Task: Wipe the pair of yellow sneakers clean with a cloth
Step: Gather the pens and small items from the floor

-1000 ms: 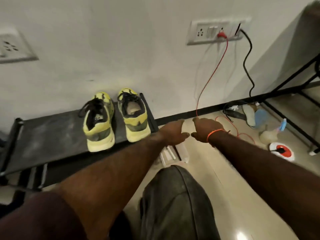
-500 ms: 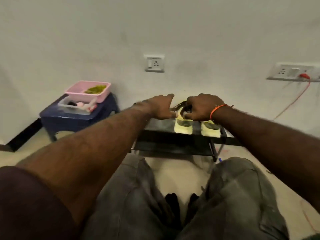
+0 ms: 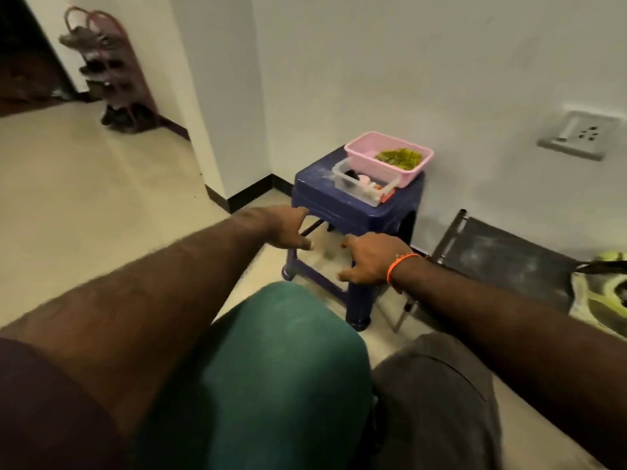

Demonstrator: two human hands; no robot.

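Nothing has been wiped yet, as far as I can judge. My left hand (image 3: 288,228) and right hand (image 3: 368,261) are both stretched out in front of me, a little apart from each other, fingers loose and holding nothing. They hang in the air in front of the blue stool (image 3: 356,212); I can't tell whether either one touches it.

The sneakers (image 3: 600,293) are off at the right edge of my view, on the dark rack (image 3: 502,252) against the wall. Only a part of them shows, yellow-green with a black lace, so I can't say how dirty they are or whether both are in sight.

On the stool sits a pink tray (image 3: 359,154) with something green (image 3: 400,157) lying in it. That may be the cloth, though it is too blurred to be sure. Just beside it, nearer me, is a clear box (image 3: 342,171) with small items I can't make out.

So I reckon I am at the very start: the cloth has to be found and picked up, then each sneaker taken in turn and wiped over its upper, sides and sole. All of that is left. My knees (image 3: 288,334) are up in front of me, so I seem to be sitting low, within reach of both stool and rack.
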